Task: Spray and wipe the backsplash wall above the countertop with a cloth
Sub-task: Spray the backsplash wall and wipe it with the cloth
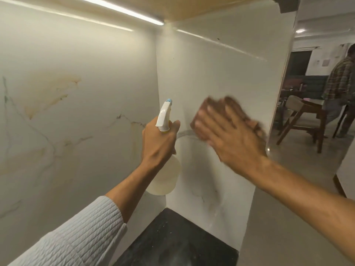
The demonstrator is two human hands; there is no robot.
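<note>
No writing is legible on the spray bottle (164, 169), gripped at its neck by the left hand (160, 140). The right hand (228, 131), fingers flat, presses a brown cloth (230, 104) against the white veined backsplash wall (211, 73). Below lies the black table (172, 242); beyond, a dining room with a wooden chair (303, 120).

At the lower left of the frame we saw our left arm in a pale grey ribbed knit sleeve (76, 235) pushed up the forearm; our right forearm (299, 191), lower right, was bare.
</note>
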